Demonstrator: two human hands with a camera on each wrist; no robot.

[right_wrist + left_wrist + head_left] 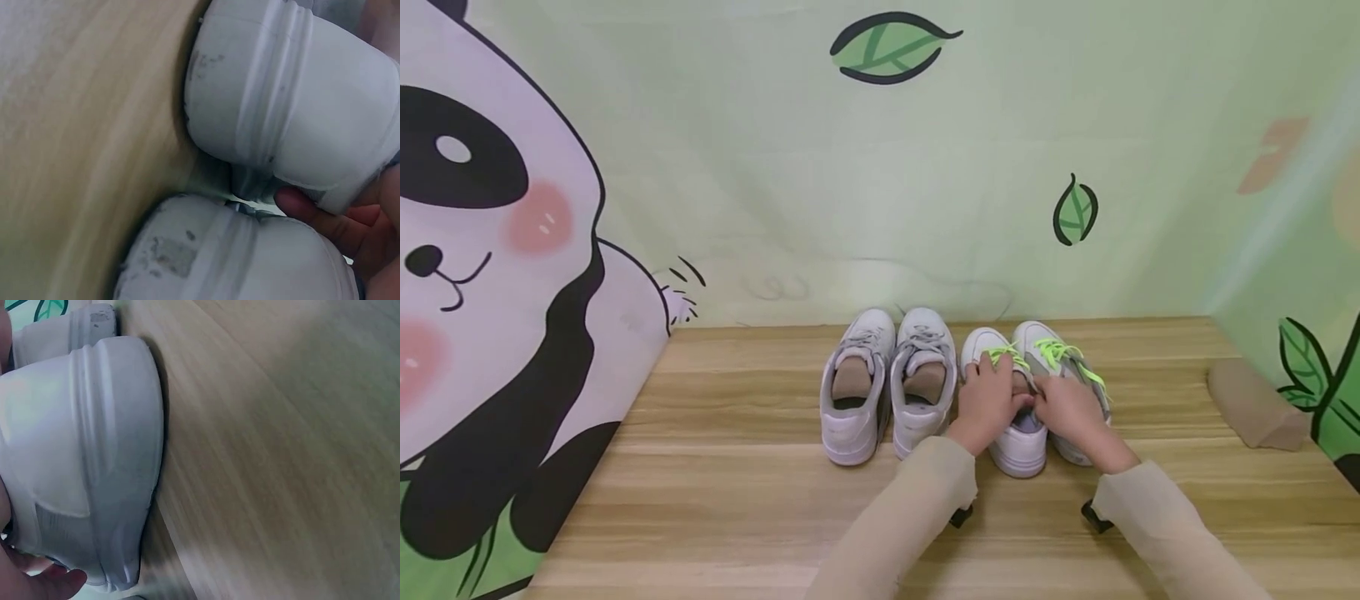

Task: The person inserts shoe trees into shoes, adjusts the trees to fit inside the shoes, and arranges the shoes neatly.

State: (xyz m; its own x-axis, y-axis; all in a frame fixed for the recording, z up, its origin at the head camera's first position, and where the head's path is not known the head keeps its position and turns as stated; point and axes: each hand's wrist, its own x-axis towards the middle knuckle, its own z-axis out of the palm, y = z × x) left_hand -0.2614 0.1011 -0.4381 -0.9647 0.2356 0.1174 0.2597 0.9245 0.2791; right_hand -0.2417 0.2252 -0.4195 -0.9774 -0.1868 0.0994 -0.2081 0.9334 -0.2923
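A white sneaker (1019, 454) with neon-green laces stands upright on the wooden surface, toe toward the wall. From its left side, my left hand (988, 400) holds it near the tongue and collar, with fingers over the lace area. Across the opening, my right hand (1071, 412) pinches the collar; in the right wrist view its thumb (306, 209) lies outside the shoe, between the two heels. Something brown (1020, 383) shows inside the opening, partly hidden by the hands. The matching sneaker (1033, 335) stands close on the right, partly covered by my right hand.
To the left stand two white sneakers with grey laces (848, 425) and brown inserts (852, 377). A brown folded piece (1255, 404) lies at the right by the side wall. Behind, a printed green backdrop (775, 167) meets the wooden surface (715, 500).
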